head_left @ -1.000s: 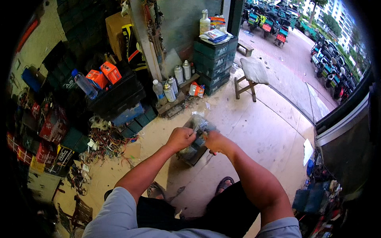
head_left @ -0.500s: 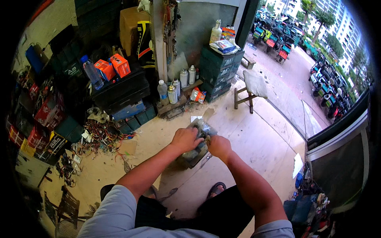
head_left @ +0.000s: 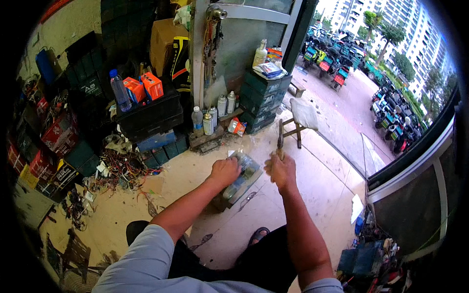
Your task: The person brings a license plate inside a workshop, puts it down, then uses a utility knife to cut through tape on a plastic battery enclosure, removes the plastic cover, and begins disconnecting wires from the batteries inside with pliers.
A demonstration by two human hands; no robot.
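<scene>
On the floor before my feet stands a grey-green, box-shaped battery, with some pale material on its far end. My left hand is closed on its left upper edge, the fingertips partly hidden. To the right of the battery and apart from it, my right hand is raised, its fingers wrapped round a hand tool with a narrow dark metal end that points away from me. The tool's exact kind is hard to make out, and its grip is mostly covered by the fingers.
Tangled wires lie at the left beside stacked dark batteries. Spray cans and a clear bottle line a low ledge ahead. A small stool stands at the doorway. Scrap is heaped at lower right.
My right hand has lifted off the battery and moved right, bringing the tool into sight. The left hand stays on the battery. The whole view has shifted slightly.
</scene>
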